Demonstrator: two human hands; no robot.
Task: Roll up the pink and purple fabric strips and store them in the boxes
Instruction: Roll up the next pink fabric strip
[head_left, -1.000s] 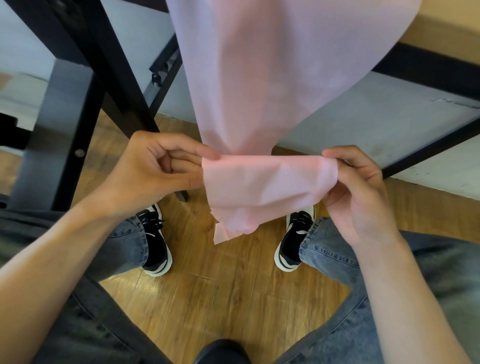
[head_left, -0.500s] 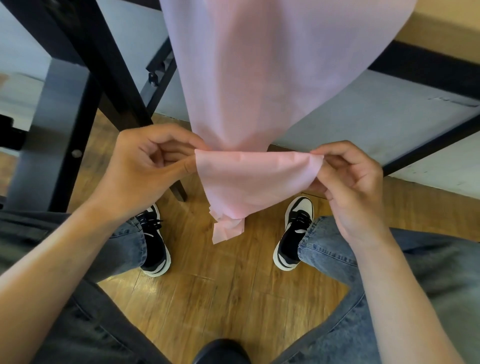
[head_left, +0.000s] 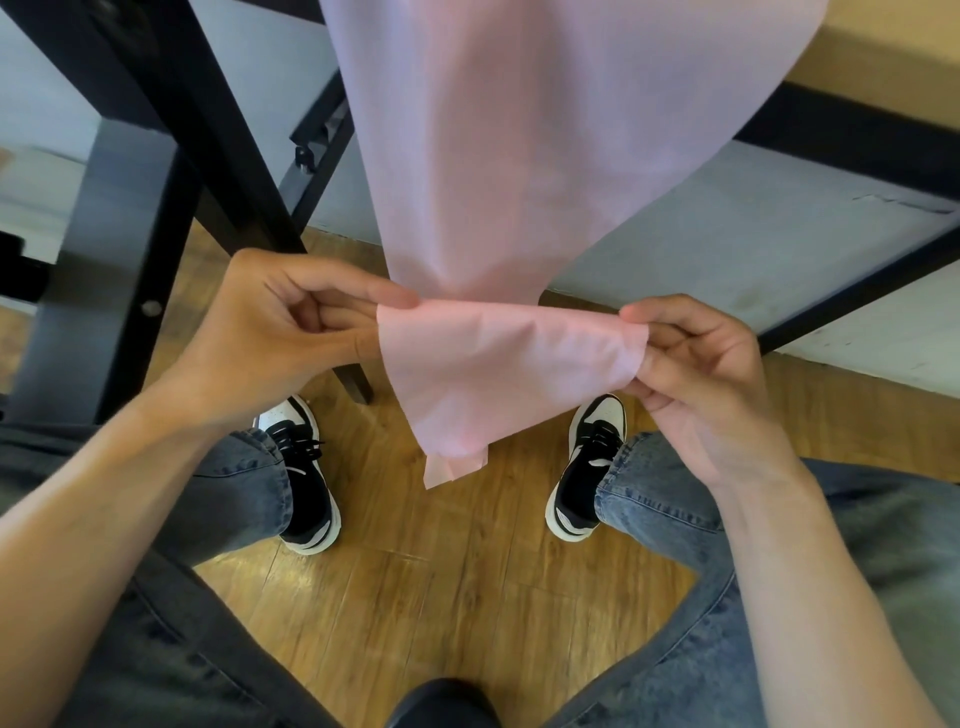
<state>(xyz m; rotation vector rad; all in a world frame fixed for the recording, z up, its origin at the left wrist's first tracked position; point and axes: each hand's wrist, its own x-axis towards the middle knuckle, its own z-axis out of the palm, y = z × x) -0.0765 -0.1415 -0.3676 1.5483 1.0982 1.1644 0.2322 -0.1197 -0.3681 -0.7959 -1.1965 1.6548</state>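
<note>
- A seated person looks down between their knees; both bare forearms reach forward into view.
- A pink fabric strip (head_left: 519, 156) hangs down from above the top edge of the picture, wide at the top and narrowing toward the hands.
- The strip's lower end is folded back toward the viewer into a flap stretched between the two hands, with a small loose corner dangling below it.
- The left hand (head_left: 291, 332) pinches the flap's left edge between the thumb and the curled fingers.
- The right hand (head_left: 701, 374) pinches the flap's right edge, thumb on top and fingertips curled underneath.
- The hands are level with each other and apart, with the flap between them held above the floor.
- Below the flap lies a wooden floor (head_left: 441, 582) of warm brown planks.
- Two black-and-white sneakers rest on the floor: the left shoe (head_left: 304, 478) and the right shoe (head_left: 587, 467), each below a blue jeans leg.
- A black table frame (head_left: 208, 135) slants behind the left hand, and its leg ends on the floor near the left shoe.
- A pale grey wall panel (head_left: 727, 244) runs behind the strip on the right.
</note>
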